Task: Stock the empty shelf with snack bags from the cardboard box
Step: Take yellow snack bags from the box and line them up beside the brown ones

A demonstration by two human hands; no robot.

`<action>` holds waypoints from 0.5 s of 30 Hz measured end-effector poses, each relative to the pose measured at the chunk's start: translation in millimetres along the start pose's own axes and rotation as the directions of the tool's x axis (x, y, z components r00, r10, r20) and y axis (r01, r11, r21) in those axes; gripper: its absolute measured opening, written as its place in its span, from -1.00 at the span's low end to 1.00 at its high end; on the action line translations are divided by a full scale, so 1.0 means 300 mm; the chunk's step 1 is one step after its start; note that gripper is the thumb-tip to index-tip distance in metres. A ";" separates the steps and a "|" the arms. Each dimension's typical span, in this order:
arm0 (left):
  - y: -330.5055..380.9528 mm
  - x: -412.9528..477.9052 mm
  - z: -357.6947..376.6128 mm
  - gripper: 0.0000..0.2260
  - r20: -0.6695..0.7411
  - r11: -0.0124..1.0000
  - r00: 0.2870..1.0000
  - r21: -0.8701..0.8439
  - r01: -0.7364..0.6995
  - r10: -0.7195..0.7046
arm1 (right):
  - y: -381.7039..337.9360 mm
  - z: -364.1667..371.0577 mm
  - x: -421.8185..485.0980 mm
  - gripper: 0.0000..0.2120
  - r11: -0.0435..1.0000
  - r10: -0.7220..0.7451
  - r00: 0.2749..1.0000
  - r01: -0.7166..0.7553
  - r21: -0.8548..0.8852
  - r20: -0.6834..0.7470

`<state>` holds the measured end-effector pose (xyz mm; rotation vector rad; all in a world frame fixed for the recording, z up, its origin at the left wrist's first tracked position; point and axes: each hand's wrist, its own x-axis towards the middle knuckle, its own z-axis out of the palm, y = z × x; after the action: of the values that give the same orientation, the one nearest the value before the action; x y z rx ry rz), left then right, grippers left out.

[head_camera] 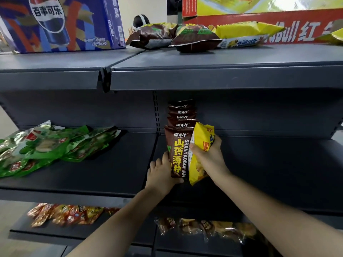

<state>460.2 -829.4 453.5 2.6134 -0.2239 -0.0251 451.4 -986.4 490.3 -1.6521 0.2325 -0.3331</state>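
A row of several brown snack bags (179, 153) stands upright, front to back, on the dark middle shelf (269, 164). My left hand (161, 175) grips the front brown bag at its lower left edge, thumb under its bottom. My right hand (208, 154) holds a yellow snack bag (201, 140) upright, pressed against the right side of the brown row. More brown bags (194, 37) and yellow bags (245, 29) lie flat on the top shelf. No cardboard stock box is visible below.
Green snack packs (46, 145) lie heaped at the left of the middle shelf. A blue cola carton (61, 23) and a red carton (278, 25) stand on the top shelf. Orange packets (65, 214) and clear-wrapped snacks (213, 229) lie on the lower shelf.
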 end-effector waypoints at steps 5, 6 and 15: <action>-0.024 -0.042 -0.123 0.11 0.081 0.991 0.988 -0.034 -0.129 0.131 | 0.008 -0.055 -0.003 -0.26 1.000 -0.007 1.000 0.008 0.017 -0.025; -0.024 -0.064 -0.153 0.08 0.017 0.972 0.973 -0.044 -0.230 0.231 | 0.014 -0.072 -0.003 -0.26 1.000 -0.008 0.999 0.008 0.017 -0.033; 0.308 -0.119 -0.048 -0.37 -0.117 0.799 0.818 -0.178 -0.574 0.562 | 0.023 -0.195 0.024 -0.28 0.999 -0.040 0.993 0.036 -0.040 -0.109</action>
<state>411.8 -895.5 510.8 2.2352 -0.9298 0.2271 438.0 -1044.3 489.0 -1.6786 0.2922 -0.4516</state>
